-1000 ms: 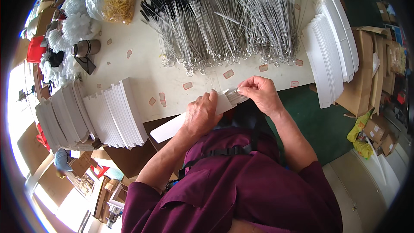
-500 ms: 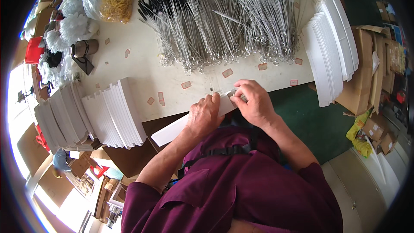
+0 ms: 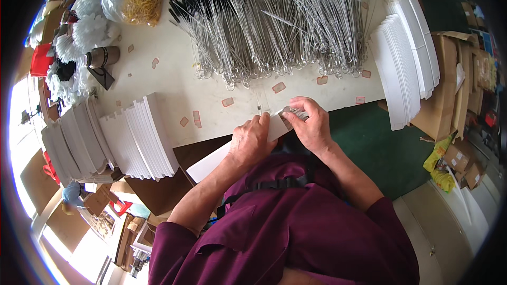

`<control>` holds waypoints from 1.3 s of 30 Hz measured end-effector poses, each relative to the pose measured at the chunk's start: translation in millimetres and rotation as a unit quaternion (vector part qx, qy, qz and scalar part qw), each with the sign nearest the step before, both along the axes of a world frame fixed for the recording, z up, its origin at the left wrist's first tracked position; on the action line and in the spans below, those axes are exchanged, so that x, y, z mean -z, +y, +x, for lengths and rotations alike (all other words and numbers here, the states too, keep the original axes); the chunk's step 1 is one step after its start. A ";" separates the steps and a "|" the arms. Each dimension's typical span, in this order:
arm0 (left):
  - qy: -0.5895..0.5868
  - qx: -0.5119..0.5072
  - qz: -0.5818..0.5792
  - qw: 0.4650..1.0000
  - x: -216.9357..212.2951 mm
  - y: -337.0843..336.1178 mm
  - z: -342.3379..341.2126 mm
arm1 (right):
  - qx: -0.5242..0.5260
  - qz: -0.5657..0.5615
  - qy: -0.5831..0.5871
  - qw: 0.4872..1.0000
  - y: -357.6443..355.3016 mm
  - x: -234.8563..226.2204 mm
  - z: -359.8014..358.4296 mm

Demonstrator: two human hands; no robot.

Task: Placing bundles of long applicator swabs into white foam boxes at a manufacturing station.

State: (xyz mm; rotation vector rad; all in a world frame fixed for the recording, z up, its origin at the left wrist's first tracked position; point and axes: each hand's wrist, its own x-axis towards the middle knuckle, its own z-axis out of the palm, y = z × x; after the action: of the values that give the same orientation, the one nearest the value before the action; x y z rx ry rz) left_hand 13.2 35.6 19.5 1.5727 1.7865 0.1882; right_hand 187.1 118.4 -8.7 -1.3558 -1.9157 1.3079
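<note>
A long, narrow white box (image 3: 208,162) lies slantwise in front of me at the table's near edge. My left hand (image 3: 252,140) is wrapped round its middle, fingers on top. At the box's upper right end, a greyish flap (image 3: 287,117) stands by the opening. My right hand (image 3: 314,129) is closed at this end, thumb against the flap and fingers bent over it. Between those fingers shows a grey, ridged thing (image 3: 301,113), too small to make out. Beyond the hands lies a wide heap of wire-handled brushes (image 3: 274,37) with looped ends, some black-bristled, some white-bristled.
On the table (image 3: 153,42), stacked flat white boxes (image 3: 138,140) stand at the left, and more white boxes (image 3: 398,74) at the right. A bag of yellow rubber bands (image 3: 141,4), a metal flask (image 3: 103,57) and clear plastic bags (image 3: 92,31) sit at far left. Cardboard cartons (image 3: 443,84) stand beyond the right edge.
My right fingers have shifted slightly at the box's end, and the greyish flap now shows more. The left hand keeps its hold; the box has barely moved.
</note>
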 end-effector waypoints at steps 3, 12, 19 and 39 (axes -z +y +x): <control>-0.013 -0.007 0.008 1.000 2.8 -0.8 1.0 | -0.035 0.007 0.009 0.999 -7.1 -0.1 -0.5; -0.059 -0.042 -0.010 0.997 4.8 0.3 -1.5 | -0.060 -0.001 0.054 0.997 -12.7 -12.0 3.5; -0.096 -0.058 -0.028 0.993 4.0 1.9 -1.9 | -0.124 0.028 -0.005 0.992 -21.5 -17.6 5.2; -0.184 -0.130 -0.021 0.974 -8.1 6.9 0.0 | -0.024 -0.258 0.151 0.954 -14.8 -35.2 9.7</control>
State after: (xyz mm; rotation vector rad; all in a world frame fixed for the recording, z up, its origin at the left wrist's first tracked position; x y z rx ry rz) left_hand 13.2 42.5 27.6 1.1766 1.6786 0.5281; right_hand 196.8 103.6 26.5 -1.2397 -1.4622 2.0086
